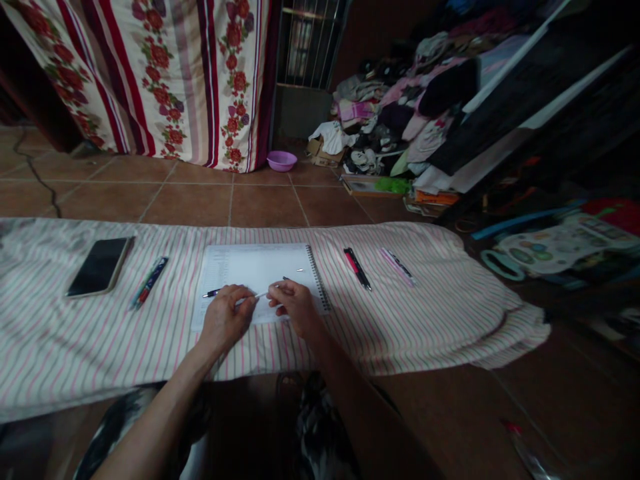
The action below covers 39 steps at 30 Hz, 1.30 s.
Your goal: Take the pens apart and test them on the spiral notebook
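A spiral notebook (260,263) lies open at a pale page on the striped cloth. My left hand (231,312) rests closed on its lower left, and a dark pen piece (211,293) with a shiny tip sticks out past its knuckles. A thin whitish rod (261,295), like a pen refill, spans the gap between my hands; fingers of both are closed on its ends. My right hand (293,303) pinches it over the lower right of the page. By its fingers shows a small dark tip (285,279). Farther up the page lies a small silvery pen tip (300,270).
Left on the striped cloth (425,320) lie a phone (99,267) and several pens (149,283). On the right are red and black pens (357,269) and pink and white pens (398,267). Beyond stand a purple basin (282,161) and a clothes pile (390,113).
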Each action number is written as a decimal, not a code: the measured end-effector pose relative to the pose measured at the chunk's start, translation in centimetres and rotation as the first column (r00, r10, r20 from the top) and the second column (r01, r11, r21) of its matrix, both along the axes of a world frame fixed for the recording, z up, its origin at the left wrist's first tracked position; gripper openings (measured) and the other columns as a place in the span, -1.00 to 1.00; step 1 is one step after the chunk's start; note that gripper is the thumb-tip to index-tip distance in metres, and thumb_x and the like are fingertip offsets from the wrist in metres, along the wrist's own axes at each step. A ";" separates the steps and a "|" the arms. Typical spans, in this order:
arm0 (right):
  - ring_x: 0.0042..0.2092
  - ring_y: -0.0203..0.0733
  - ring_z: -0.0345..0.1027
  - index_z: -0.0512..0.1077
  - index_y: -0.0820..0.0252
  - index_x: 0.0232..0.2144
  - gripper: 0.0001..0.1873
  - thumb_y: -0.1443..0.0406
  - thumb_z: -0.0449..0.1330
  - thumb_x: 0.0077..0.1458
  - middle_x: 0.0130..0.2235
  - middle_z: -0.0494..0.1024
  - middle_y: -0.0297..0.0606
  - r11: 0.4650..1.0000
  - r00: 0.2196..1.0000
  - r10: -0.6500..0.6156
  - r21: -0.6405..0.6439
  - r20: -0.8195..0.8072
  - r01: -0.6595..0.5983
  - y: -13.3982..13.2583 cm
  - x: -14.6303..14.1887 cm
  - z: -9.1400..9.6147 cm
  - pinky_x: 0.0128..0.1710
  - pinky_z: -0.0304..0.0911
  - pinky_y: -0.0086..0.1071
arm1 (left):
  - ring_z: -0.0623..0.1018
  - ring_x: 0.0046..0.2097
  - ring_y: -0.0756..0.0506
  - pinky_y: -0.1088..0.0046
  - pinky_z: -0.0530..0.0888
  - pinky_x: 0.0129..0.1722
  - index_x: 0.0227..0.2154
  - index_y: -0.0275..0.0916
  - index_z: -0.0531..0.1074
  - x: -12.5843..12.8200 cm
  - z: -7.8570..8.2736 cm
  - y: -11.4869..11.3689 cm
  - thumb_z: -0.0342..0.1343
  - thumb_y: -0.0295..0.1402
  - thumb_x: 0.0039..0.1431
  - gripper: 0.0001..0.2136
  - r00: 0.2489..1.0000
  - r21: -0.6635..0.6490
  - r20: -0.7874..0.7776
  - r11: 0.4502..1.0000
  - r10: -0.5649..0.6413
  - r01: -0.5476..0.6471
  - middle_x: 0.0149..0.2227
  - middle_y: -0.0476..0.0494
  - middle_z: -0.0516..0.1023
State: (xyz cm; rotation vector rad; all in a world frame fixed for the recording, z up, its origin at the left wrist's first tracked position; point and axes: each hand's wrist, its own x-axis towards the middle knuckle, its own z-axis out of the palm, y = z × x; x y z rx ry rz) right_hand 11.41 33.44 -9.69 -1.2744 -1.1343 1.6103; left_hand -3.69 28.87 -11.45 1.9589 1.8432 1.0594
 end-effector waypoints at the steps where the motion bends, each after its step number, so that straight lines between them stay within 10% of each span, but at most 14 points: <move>1: -0.53 -0.33 0.33 0.41 0.25 -0.53 -0.81 0.22 0.23 -0.23 -0.54 0.48 -0.31 1.000 1.000 0.003 -0.002 -0.007 -0.003 0.0 0.0 0.0 -0.64 0.12 -0.52 | 0.46 -0.25 -0.14 0.31 0.39 -0.22 -0.44 -0.21 0.46 0.0 0.0 0.0 -0.03 -0.30 0.11 -0.81 1.000 0.007 -0.001 1.000 0.000 0.000 -0.37 -0.14 0.52; 8: -0.46 -0.36 0.33 0.44 0.23 -0.47 -0.73 0.16 0.28 -0.24 -0.47 0.50 -0.32 0.997 0.996 -0.039 -0.073 -0.083 0.033 0.0 0.5 -0.1 -0.56 0.11 -0.53 | 0.45 -0.20 -0.14 0.35 0.41 -0.29 -0.32 -0.20 0.47 -0.1 0.8 0.0 0.05 -0.20 0.06 -0.78 0.972 0.066 0.144 0.978 0.186 -0.197 -0.27 -0.16 0.50; 13: -0.42 -0.38 0.33 0.45 0.21 -0.47 -0.72 0.18 0.33 -0.28 -0.48 0.49 -0.34 0.985 0.975 -0.115 -0.152 -0.191 0.086 0.2 0.5 -0.5 -0.50 0.16 -0.54 | 0.48 -0.30 -0.10 0.38 0.41 -0.31 -0.36 -0.26 0.45 -0.3 1.4 -0.1 0.11 -0.11 -0.02 -0.69 0.800 -0.102 0.439 0.907 0.409 -0.408 -0.34 -0.14 0.50; 26: -0.37 -0.32 0.36 0.43 0.19 -0.46 -0.74 0.18 0.30 -0.25 -0.39 0.52 -0.29 0.987 0.957 -0.096 -0.152 -0.272 0.056 0.0 -0.5 -0.5 -0.45 0.23 -0.51 | 0.45 -0.52 0.04 0.63 0.17 -0.65 -0.39 -0.32 0.42 2.8 1.3 0.1 0.32 -0.28 -0.27 -0.66 0.161 -0.343 0.929 0.938 0.333 0.043 -0.53 -0.05 0.49; 39: -0.40 -0.31 0.43 0.41 0.22 -0.41 -0.69 0.16 0.28 -0.24 -0.40 0.56 -0.29 0.992 0.979 0.039 -0.109 -0.201 -0.061 -0.5 -1.0 -0.2 -0.49 0.12 -0.51 | 0.42 -0.55 0.06 0.59 0.24 -0.62 -0.49 -0.36 0.45 3.0 1.7 0.2 0.33 -0.29 -0.30 -0.71 0.120 -0.325 0.941 0.944 0.317 0.053 -0.53 -0.07 0.51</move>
